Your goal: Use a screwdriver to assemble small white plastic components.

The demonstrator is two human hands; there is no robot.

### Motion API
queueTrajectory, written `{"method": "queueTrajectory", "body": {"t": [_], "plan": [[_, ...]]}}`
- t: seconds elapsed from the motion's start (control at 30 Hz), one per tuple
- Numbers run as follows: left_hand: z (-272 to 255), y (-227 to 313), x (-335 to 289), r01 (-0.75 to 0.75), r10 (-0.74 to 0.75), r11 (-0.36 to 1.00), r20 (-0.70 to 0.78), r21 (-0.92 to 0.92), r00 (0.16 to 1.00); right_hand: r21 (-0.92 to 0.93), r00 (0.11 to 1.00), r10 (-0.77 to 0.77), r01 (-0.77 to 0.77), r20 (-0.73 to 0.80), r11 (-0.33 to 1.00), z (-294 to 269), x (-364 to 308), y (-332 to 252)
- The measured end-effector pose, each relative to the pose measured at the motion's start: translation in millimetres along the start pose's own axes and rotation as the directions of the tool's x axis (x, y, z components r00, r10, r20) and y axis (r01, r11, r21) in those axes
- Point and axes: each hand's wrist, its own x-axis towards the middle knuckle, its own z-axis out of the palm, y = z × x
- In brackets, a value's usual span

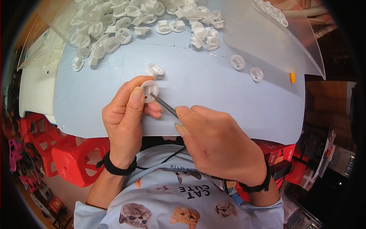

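Between thumb and fingers, my left hand (pixel 124 108) pinches a round white plastic piece (pixel 146 88), with its slotted face turned toward me. My right hand (pixel 217 139) is closed around dark, thin-tipped tweezers (pixel 166 106). The tweezer tip touches or reaches into the face of the held piece; whether it grips anything there is too small to tell. Just beyond my left fingertips, a similar white piece (pixel 155 69) lies on the light blue tabletop (pixel 236 99).
A large heap of similar white pieces (pixel 124 35) spreads across the far side. Two loose ones (pixel 237 62) lie right of centre near a small yellow object (pixel 292 78). Clear plastic trays (pixel 263 42) stand at the far corners. Red stools (pixel 78 160) are below the left edge.
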Motion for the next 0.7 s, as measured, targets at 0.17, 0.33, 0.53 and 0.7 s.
{"method": "queueTrajectory", "body": {"t": [0.17, 0.33, 0.53, 0.7], "plan": [[2.6, -0.7, -0.2, -0.033, 0.034, 0.999, -0.027, 0.035, 0.999, 0.046, 0.999, 0.036, -0.035, -0.026, 0.998, 5.2, -1.1, -3.0], [3.6, -0.9, -2.2, -0.021, 0.021, 1.0, -0.03, -0.01, 0.999, 0.036, 0.991, 0.007, -0.002, -0.131, 0.999, 11.0, -1.7, -1.5], [2.2, 1.8, -1.8, 0.018, -0.021, 0.992, -0.018, -0.128, 1.0, -0.03, 0.991, 0.046, -0.05, -0.125, 0.998, -4.0, -8.5, -8.6], [0.0, 3.9, 2.7, 0.054, -0.051, 0.974, 0.02, -0.219, 0.999, -0.01, 0.986, 0.109, -0.111, -0.129, 0.994, -12.9, -14.3, -13.1]]}}
